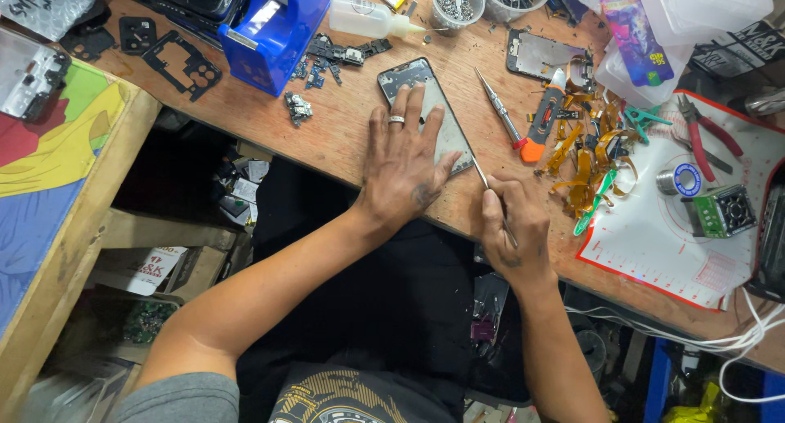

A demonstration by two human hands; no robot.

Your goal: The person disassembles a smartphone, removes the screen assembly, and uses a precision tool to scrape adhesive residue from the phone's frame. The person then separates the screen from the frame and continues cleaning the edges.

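Hands on worn wooden tabletop [343,137]: left hand [402,174] flat, fingers spread, pressing rectangular metal phone frame [427,112]; right hand [511,235] pinching thin steel tweezers [489,190] w/ tip at frame's lower-right corner.

left hand [402,171] flat on phone frame [425,112]; right hand [511,231] holds tweezers [491,196]

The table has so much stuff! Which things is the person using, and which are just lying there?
In use: left hand pressing the phone frame; right hand holding thin tweezers.

Lying about: screwdriver, orange knife, red pliers, solder spool, squeeze bottle, blue tape dispenser.
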